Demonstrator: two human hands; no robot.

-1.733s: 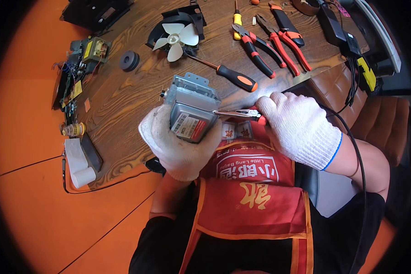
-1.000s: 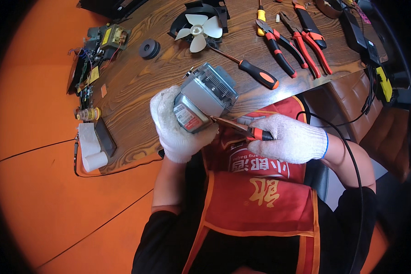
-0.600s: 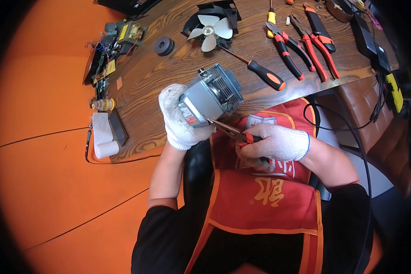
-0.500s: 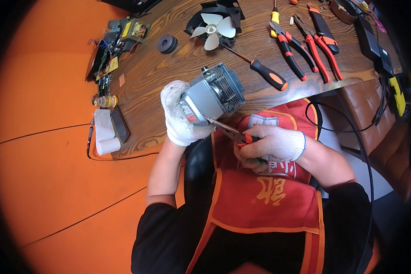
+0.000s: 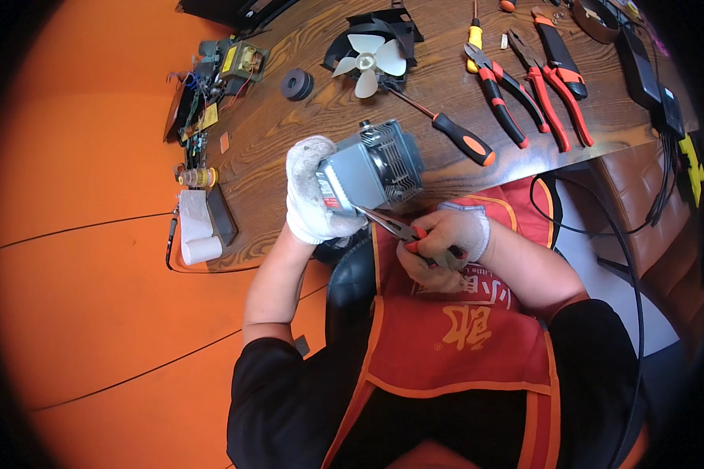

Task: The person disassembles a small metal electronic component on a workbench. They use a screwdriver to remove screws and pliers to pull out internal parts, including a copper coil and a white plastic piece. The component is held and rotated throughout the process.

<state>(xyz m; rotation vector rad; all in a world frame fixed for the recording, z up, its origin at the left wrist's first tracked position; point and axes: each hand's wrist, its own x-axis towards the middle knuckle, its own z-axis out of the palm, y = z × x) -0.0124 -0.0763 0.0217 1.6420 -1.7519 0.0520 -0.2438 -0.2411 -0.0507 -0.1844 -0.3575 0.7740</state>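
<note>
My gloved left hand (image 5: 309,191) is wrapped round the box end of a grey metal magnetron (image 5: 357,178), holding it just off the table's near edge. Its finned side, with dark metal inside, faces right. In my gloved right hand (image 5: 448,246) is a pair of long-nose pliers (image 5: 396,227) with red handles, the fingers closed round the grips. The plier tips meet the lower edge of the magnetron's box, close to my left fingers. What exactly lies between the jaws is too small to make out.
On the wooden table (image 5: 289,129) lie a screwdriver (image 5: 463,139), diagonal cutters (image 5: 504,94), red-handled pliers (image 5: 551,90), a fan (image 5: 368,64) and black rings (image 5: 296,84). Circuit boards with a transformer (image 5: 244,61) fill the left edge, near a paper roll (image 5: 201,234). A black cable (image 5: 630,266) hangs at right.
My right hand has turned and dropped its wrist inward around the pliers' handles. The plier tips stay at the box edge. The whole view has shifted slightly.
</note>
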